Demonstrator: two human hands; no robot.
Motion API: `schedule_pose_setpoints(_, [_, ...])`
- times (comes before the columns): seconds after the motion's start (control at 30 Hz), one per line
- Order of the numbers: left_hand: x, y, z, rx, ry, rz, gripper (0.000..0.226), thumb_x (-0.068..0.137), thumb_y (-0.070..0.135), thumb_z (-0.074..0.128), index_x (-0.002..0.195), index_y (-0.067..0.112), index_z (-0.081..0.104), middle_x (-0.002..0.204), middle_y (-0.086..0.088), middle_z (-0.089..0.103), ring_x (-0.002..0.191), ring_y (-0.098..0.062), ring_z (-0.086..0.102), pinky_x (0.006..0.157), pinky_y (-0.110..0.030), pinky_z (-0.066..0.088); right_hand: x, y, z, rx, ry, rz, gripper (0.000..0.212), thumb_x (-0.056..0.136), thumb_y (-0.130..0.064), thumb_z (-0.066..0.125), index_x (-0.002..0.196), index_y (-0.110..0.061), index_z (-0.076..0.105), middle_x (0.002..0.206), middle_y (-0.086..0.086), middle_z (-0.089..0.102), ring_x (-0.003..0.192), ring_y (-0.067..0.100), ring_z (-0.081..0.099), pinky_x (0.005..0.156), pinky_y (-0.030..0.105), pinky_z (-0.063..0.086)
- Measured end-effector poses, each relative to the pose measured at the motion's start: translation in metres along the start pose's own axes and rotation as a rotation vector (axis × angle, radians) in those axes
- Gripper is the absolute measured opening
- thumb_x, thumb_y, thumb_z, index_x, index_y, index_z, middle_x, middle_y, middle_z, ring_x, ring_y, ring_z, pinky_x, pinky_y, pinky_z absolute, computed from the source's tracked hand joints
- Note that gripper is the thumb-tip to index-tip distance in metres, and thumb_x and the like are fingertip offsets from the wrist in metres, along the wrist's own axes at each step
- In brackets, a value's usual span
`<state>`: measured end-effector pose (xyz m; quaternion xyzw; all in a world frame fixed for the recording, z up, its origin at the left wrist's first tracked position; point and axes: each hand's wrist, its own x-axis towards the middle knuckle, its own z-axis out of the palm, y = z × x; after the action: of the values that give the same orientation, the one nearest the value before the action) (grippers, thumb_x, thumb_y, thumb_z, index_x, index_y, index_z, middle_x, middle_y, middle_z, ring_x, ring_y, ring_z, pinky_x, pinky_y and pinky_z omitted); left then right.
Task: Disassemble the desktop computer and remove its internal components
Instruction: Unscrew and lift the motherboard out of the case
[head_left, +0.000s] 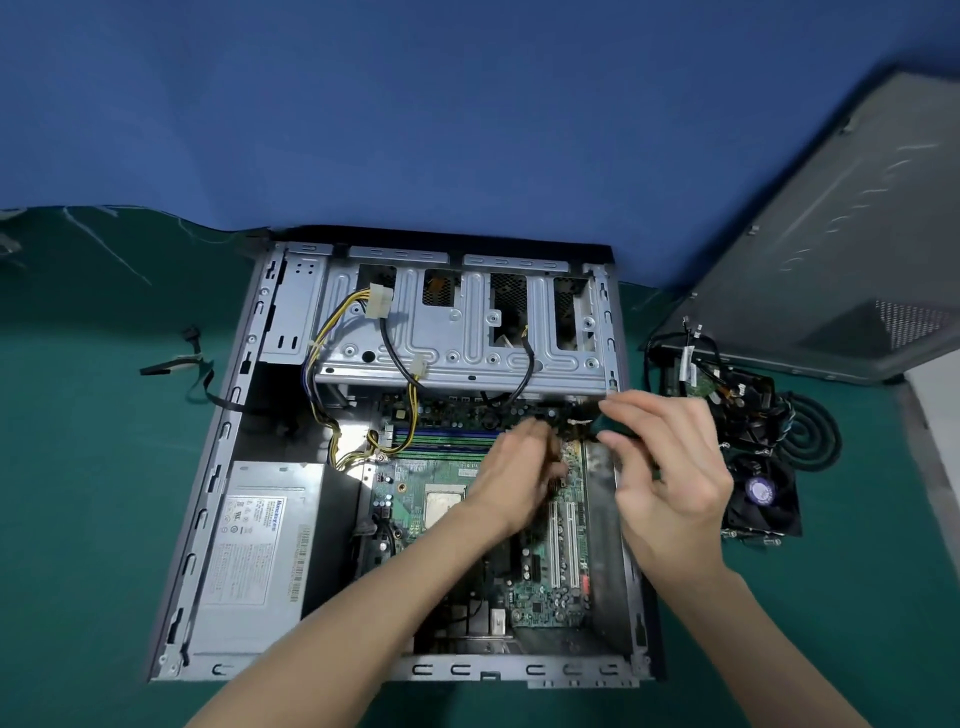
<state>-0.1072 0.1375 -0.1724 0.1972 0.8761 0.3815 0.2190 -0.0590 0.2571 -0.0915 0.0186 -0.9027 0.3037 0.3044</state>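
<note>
Open desktop case (218, 499) lies flat on the green bench (93, 467), near the bench's middle, its far end against the blue backdrop (467, 104). Inside: motherboard (550, 587) in the right half, power supply (254, 556) at the near-left corner of the case, silver drive cage (457, 332) across the far end. Yellow-black power cables (332, 332) run from the cage's left side down toward the board; a white connector (378, 301) sits loose on top of the cage.

Both hands work at the far-right part of the motherboard, just below the drive cage. Left hand (514, 478) is curled, fingers down on the board area; motion blur, cannot tell whether it pinches anything. Right hand (670, 467) grips a small dark part (613, 423) between thumb and fingers, at the case's right wall; the part is blurred, type unclear.

Removed pieces sit on the bench right of the case: a black fan (761, 493), a coiled black cable (810, 436), a tangle of wires with a small circuit board (701, 379). Grey side panel (857, 234) leans at the far-right corner. Loose black flat cable (192, 374) lies off the case's left edge.
</note>
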Motion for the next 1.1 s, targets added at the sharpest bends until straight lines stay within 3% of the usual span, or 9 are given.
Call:
schedule_pose_setpoints(0.1, [-0.02, 0.019, -0.018, -0.197, 0.084, 0.087, 0.045, 0.081, 0.034, 0.071, 0.118, 0.014, 0.052, 0.11, 0.0, 0.057, 0.1, -0.017, 0.055, 0.085, -0.031, 0.045, -0.002, -0.01, -0.005, 0.037, -0.044, 0.03, 0.03, 0.07, 0.026, 0.066, 0.092, 0.007, 0.07, 0.09, 0.013, 0.067, 0.086, 0.028, 0.059, 0.085, 0.016, 0.043])
schedule_pose_setpoints(0.23, [-0.042, 0.036, -0.028, -0.148, 0.14, 0.17, 0.035, 0.082, 0.019, 0.058, 0.116, 0.016, 0.052, 0.079, -0.011, 0.064, 0.075, -0.036, 0.058, 0.066, -0.039, 0.047, -0.011, -0.027, -0.005, 0.145, -0.124, 0.06, 0.023, 0.077, 0.013, 0.071, 0.097, 0.002, 0.071, 0.095, 0.007, 0.068, 0.092, 0.023, 0.058, 0.079, 0.028, 0.049])
schedule_pose_setpoints(0.3, [-0.047, 0.033, -0.032, -0.296, 0.082, 0.113, 0.025, 0.088, 0.026, 0.062, 0.11, 0.016, 0.059, 0.08, -0.009, 0.067, 0.076, -0.03, 0.061, 0.072, -0.038, 0.05, -0.014, -0.025, -0.01, 0.146, -0.16, 0.112, 0.023, 0.086, -0.011, 0.068, 0.108, -0.004, 0.071, 0.11, 0.005, 0.066, 0.103, 0.022, 0.055, 0.091, 0.029, 0.046])
schedule_pose_setpoints(0.4, [-0.053, 0.023, -0.037, -0.717, -0.185, -0.092, 0.023, 0.086, 0.029, 0.067, 0.101, 0.012, 0.068, 0.103, -0.006, 0.07, 0.098, -0.022, 0.065, 0.094, -0.035, 0.051, -0.022, -0.012, -0.019, 0.001, -0.253, 0.31, 0.038, 0.092, -0.037, 0.06, 0.126, -0.019, 0.062, 0.136, 0.003, 0.05, 0.122, 0.02, 0.039, 0.105, 0.033, 0.03])
schedule_pose_setpoints(0.53, [-0.061, 0.007, -0.031, -0.671, -0.397, -0.242, 0.028, 0.083, 0.029, 0.068, 0.11, 0.022, 0.068, 0.117, 0.001, 0.067, 0.109, -0.013, 0.06, 0.1, -0.032, 0.04, -0.041, -0.001, -0.021, -0.033, -0.353, 0.488, 0.047, 0.092, -0.037, 0.054, 0.138, -0.028, 0.048, 0.14, 0.0, 0.041, 0.128, 0.013, 0.032, 0.106, 0.028, 0.024])
schedule_pose_setpoints(0.63, [-0.064, 0.002, -0.025, -0.761, -0.454, -0.323, 0.031, 0.085, 0.015, 0.067, 0.116, 0.014, 0.066, 0.117, -0.009, 0.067, 0.103, -0.021, 0.065, 0.09, -0.031, 0.053, -0.048, 0.001, -0.017, 0.015, -0.341, 0.541, 0.045, 0.096, -0.035, 0.05, 0.14, -0.031, 0.044, 0.13, -0.008, 0.044, 0.124, 0.006, 0.038, 0.104, 0.029, 0.029])
schedule_pose_setpoints(0.77, [-0.063, 0.002, -0.021, -0.774, -0.464, -0.362, 0.028, 0.084, 0.007, 0.067, 0.112, 0.004, 0.065, 0.105, -0.012, 0.069, 0.08, -0.014, 0.069, 0.073, -0.026, 0.058, -0.049, 0.001, -0.015, 0.057, -0.328, 0.576, 0.043, 0.097, -0.033, 0.051, 0.139, -0.034, 0.043, 0.121, -0.019, 0.044, 0.115, -0.007, 0.04, 0.1, 0.025, 0.031])
schedule_pose_setpoints(0.9, [-0.062, 0.001, -0.015, -0.683, -0.487, -0.369, 0.024, 0.086, 0.002, 0.065, 0.108, -0.007, 0.064, 0.106, -0.019, 0.067, 0.095, -0.029, 0.067, 0.086, -0.038, 0.056, -0.05, 0.002, -0.015, 0.067, -0.322, 0.585, 0.043, 0.097, -0.032, 0.052, 0.139, -0.034, 0.044, 0.12, -0.022, 0.043, 0.112, -0.012, 0.038, 0.099, 0.023, 0.03])
schedule_pose_setpoints(1.1, [-0.061, 0.002, -0.011, -0.637, -0.494, -0.334, 0.013, 0.086, -0.001, 0.063, 0.099, -0.002, 0.066, 0.105, -0.02, 0.067, 0.092, -0.026, 0.067, 0.091, -0.041, 0.054, -0.051, 0.002, -0.015, 0.068, -0.319, 0.59, 0.043, 0.097, -0.032, 0.052, 0.139, -0.034, 0.044, 0.12, -0.02, 0.044, 0.112, -0.01, 0.04, 0.098, 0.023, 0.031])
